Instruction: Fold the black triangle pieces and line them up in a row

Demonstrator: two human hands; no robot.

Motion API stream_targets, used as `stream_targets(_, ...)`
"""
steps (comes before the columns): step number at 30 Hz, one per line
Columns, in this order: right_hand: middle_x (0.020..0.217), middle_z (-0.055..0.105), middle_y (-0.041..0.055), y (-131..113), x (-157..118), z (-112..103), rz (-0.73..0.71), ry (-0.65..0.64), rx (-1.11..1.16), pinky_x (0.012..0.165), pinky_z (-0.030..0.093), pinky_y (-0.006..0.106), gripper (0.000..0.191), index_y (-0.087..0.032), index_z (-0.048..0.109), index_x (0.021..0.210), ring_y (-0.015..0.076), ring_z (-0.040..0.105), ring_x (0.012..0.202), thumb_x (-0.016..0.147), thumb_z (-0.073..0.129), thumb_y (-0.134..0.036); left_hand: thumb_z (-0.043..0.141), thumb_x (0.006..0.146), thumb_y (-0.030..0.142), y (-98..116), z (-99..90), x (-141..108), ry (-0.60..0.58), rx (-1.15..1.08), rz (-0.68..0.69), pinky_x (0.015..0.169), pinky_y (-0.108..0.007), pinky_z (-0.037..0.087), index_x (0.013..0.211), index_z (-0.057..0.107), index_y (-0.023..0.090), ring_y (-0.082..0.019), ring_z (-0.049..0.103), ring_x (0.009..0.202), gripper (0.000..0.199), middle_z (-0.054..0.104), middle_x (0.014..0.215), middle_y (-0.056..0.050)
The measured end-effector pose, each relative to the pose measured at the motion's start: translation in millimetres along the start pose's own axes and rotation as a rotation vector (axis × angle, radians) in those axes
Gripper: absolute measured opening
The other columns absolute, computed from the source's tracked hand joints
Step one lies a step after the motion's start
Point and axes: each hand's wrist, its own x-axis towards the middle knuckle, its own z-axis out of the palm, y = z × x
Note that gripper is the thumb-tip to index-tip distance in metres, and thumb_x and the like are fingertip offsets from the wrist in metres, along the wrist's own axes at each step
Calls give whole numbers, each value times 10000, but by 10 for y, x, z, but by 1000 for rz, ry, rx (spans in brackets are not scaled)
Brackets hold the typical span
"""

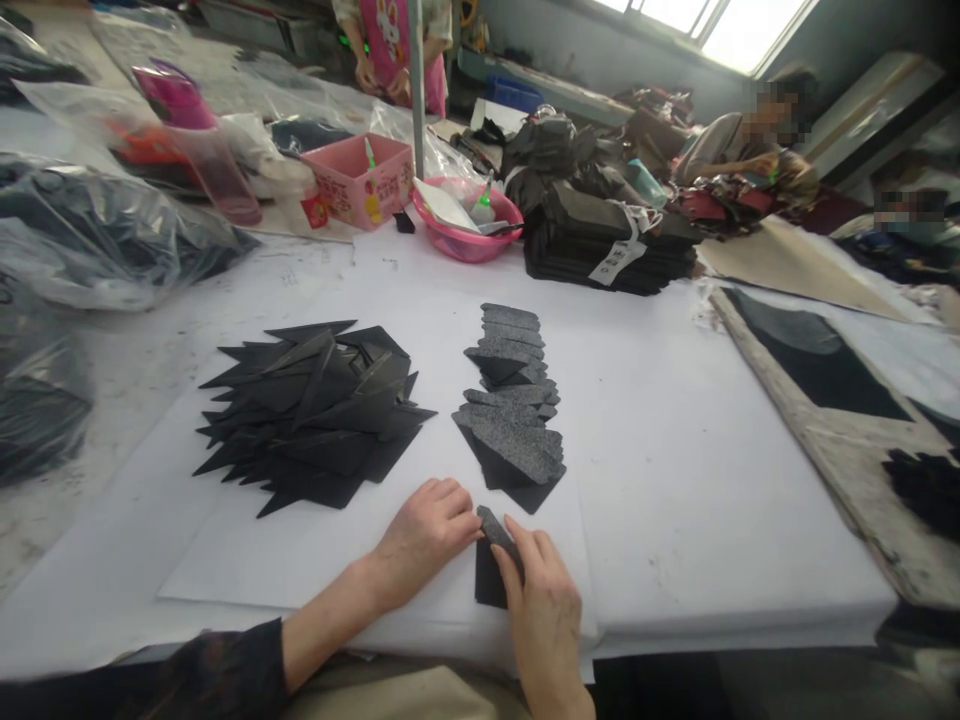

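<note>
A small black sheet piece (pixel 491 578), with a speckled grey strip along its top edge, lies on the white table near the front. My left hand (pixel 431 528) is closed, its fingertips at the piece's upper left corner. My right hand (pixel 546 600) grips the right side, thumb and fingers on the grey strip. Just beyond them runs a row of overlapping black pieces with speckled grey faces (pixel 514 435). Left of that row sits a loose heap of pointed black pieces (pixel 311 415).
Behind stand a pink basket (pixel 469 240), a pink box (pixel 360 185), a pink-capped bottle (pixel 217 165) and a tied black stack (pixel 600 235). Plastic-wrapped bundles (pixel 112 235) line the left side. A metal pole (pixel 417 90) rises at the back. Other people work beyond the table.
</note>
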Motion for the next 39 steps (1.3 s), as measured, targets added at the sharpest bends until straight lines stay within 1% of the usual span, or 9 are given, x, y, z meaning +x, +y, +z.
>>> stream_targets(6,891,631,30,-66,20,116,3,33,89,723,445,265,223,-283,659,1129,165,592,815,995,481,-303,574,987,270,5,5,-7,35,-57,-52,704,-349,404,857,565,155,-220,508,825,174,557,844,-42)
stream_targets(8,872,623,32,-72,7,135,-19,85,79,722,432,265,217,-272,675,1099,160,575,798,994,485,-278,556,995,238,5,14,-19,38,-32,-47,711,-359,417,1008,584,148,-223,513,834,95,569,871,-47)
stream_targets(11,860,616,40,-77,-12,151,-36,126,49,731,421,268,224,-257,696,1049,155,560,789,997,479,-252,490,1013,158,8,17,-41,30,27,4,728,-364,438,1213,550,157,-218,523,844,208,579,893,-49)
stream_targets(18,861,612,24,-52,-13,162,-158,205,-1,739,403,250,192,-264,716,1021,132,544,787,979,532,-226,472,1005,103,25,9,-59,139,71,109,740,-359,483,1033,609,99,-213,546,840,140,569,832,-55)
stream_targets(21,869,612,23,-40,-9,166,-180,227,-15,757,397,252,204,-256,719,1026,132,540,799,981,526,-206,485,991,83,31,10,-56,132,75,112,726,-356,485,987,613,93,-211,542,822,129,559,815,-53)
stream_targets(26,897,618,21,2,-20,176,-222,196,-52,767,393,257,248,-281,685,1158,134,544,817,991,510,-228,472,993,83,39,4,-66,116,84,108,718,-357,486,958,619,98,-209,538,819,151,555,816,-57)
stream_targets(32,893,621,24,15,-18,173,-235,178,-92,758,393,266,278,-302,678,1184,136,553,807,1005,473,-243,470,992,81,31,17,-71,102,91,103,724,-359,492,946,622,106,-209,544,827,161,560,829,-62)
stream_targets(37,888,614,24,22,-8,167,-250,169,-119,746,393,269,295,-307,664,1212,137,552,796,1007,466,-234,477,995,94,33,9,-65,129,102,112,725,-370,511,1119,595,80,-218,551,835,171,572,850,-65)
stream_targets(39,888,610,25,24,-5,169,-251,166,-126,743,392,270,299,-306,660,1218,137,551,795,1011,453,-243,479,995,94,37,5,-60,130,115,116,718,-369,512,1120,595,78,-218,549,832,172,569,845,-64)
